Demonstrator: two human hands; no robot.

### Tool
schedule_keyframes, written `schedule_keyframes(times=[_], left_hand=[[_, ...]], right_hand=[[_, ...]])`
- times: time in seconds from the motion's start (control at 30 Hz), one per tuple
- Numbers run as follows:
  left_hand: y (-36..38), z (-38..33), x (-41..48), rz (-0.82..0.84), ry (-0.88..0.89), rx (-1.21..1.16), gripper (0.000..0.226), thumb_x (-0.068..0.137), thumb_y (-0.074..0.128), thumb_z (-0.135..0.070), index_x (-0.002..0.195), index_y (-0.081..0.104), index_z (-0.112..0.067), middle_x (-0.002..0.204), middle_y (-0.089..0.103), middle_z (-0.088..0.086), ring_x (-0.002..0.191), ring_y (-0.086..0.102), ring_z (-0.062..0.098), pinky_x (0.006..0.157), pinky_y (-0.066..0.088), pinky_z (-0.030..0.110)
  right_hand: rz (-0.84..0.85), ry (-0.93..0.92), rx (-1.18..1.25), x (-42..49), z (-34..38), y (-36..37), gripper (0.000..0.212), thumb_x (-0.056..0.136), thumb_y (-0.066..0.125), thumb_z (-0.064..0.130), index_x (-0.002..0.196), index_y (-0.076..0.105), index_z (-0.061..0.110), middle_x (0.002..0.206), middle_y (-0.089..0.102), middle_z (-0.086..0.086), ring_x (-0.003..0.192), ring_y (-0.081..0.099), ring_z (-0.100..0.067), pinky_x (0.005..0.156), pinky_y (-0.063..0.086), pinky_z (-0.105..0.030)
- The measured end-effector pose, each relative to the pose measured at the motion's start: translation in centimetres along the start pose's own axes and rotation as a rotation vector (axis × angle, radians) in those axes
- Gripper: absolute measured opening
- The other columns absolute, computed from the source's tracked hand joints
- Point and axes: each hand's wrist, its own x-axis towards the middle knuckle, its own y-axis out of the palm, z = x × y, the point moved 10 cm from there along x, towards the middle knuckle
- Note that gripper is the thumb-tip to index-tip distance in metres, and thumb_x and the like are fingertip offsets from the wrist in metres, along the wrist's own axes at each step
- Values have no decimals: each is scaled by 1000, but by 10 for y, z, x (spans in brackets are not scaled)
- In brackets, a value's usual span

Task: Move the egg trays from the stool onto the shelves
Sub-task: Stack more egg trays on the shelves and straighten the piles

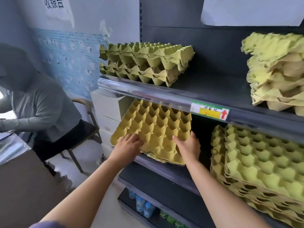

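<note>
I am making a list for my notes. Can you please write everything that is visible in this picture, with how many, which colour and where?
Held egg tray: one or a few, yellow, tilted, going into the left of the middle shelf.
Left egg tray stack: one, yellow-green, upper shelf.
Right egg tray stack: one, yellow, upper shelf.
Lower egg tray stack: one, yellow-green, middle shelf, right.
Shelves: dark grey with shiny front edges.
Price label: one, yellow and green, red arrow, upper shelf edge.
Bottles: several, blue labels, bottom shelf.
Seated person: one, grey top, left.
Chair: one, under that person.
Left hand: on the tray's near edge.
Right hand: on the tray's near right corner.
</note>
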Motion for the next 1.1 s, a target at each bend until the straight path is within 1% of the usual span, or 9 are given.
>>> schedule_keyframes(times=[0.1,0.27,0.37,0.43,0.53,0.7,0.87,1.0,1.1], left_hand=[[17,28,24,18,41,-22,57,50,89,-23,102,67,-22,105,63,2,89,63,28,76,54,42],[31,66,60,-28,80,0,57,45,90,-12,96,69,-27,95,64,0,79,65,23,69,54,33],[45,76,70,-28,102,-31,53,54,84,-7,101,70,-25,101,65,2,87,65,26,80,52,39],[57,75,70,11,118,-60,50,59,79,-4,104,69,-23,105,65,4,91,64,29,84,50,42],[65,75,68,20,111,-66,47,55,81,-11,99,68,-21,99,65,4,85,64,30,77,52,43],[62,77,68,-27,132,-42,46,51,84,-20,94,68,-23,94,65,0,81,64,26,71,52,41],[37,64,77,-123,112,-90,30,64,79,-24,90,66,-20,89,65,0,78,64,27,68,50,40],[9,36,81,-199,160,-94,26,72,75,-23,96,68,-16,90,68,3,78,64,29,68,50,39],[-17,8,75,-254,208,-96,26,71,76,-20,96,68,-15,89,69,4,78,65,29,66,49,38]], right_hand=[[-46,41,-33,22,10,19,84,80,70,46,143,33,6,137,47,-18,124,47,-33,91,44,-37],[-75,85,-88,48,24,55,86,76,70,53,140,37,6,126,54,-16,109,58,-32,80,54,-42],[-75,111,-132,53,21,69,81,77,68,54,136,39,6,125,54,-17,106,59,-32,75,55,-40],[-54,140,-178,53,15,77,83,78,66,56,139,36,8,130,50,-17,110,58,-32,78,55,-41],[-44,96,-246,53,14,82,91,81,61,60,146,25,7,139,43,-18,118,53,-33,84,54,-43],[-49,54,-352,47,18,80,92,84,51,65,148,20,7,143,37,-20,123,49,-36,88,52,-44],[-112,-133,-567,35,36,52,63,93,40,55,141,36,14,136,42,-15,118,49,-34,85,52,-42],[-252,-342,-657,12,48,23,41,89,60,34,121,60,10,115,60,-14,93,61,-36,69,52,-41],[-307,-419,-659,-6,46,-2,34,83,68,28,111,65,9,106,64,-13,85,63,-34,64,54,-41]])
